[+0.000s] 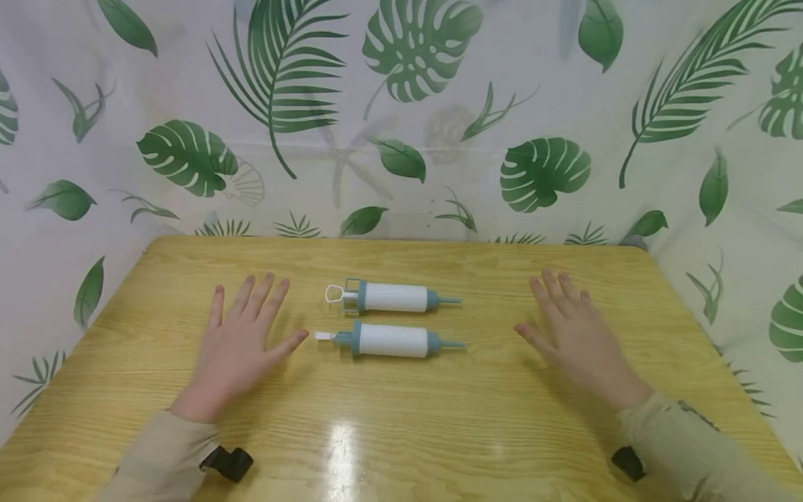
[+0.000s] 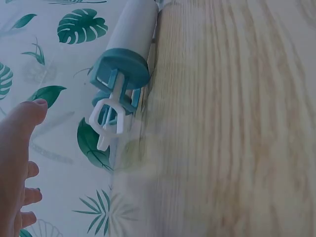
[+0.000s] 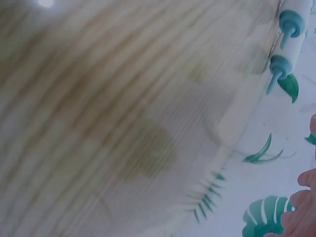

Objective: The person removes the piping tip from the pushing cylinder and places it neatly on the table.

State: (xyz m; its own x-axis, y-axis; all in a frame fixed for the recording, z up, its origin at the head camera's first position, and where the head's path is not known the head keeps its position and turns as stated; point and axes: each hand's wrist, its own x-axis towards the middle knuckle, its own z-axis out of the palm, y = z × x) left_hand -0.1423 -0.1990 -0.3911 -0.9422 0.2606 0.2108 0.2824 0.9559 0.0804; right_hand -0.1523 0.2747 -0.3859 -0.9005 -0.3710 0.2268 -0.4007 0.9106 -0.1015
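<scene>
Two hand pumps, each with a white barrel, teal end caps and a thin teal nozzle pointing right, lie side by side on the wooden table (image 1: 401, 418). The far pump (image 1: 396, 298) shows a white looped handle at its left end; the near pump (image 1: 394, 340) has its handle seen edge-on. My left hand (image 1: 237, 348) is spread to the left of them, thumb close to the near pump's handle but apart from it. Well to the right of the nozzles, my right hand (image 1: 580, 341) is also spread, holding nothing. In the right wrist view only some fingertips (image 3: 301, 197) show.
A white cloth with green leaves (image 1: 401, 150) hangs behind the table and along both sides. The table's far edge (image 1: 401, 240) runs just beyond the pumps. Black wrist cameras sit at both beige sleeves (image 1: 159, 453).
</scene>
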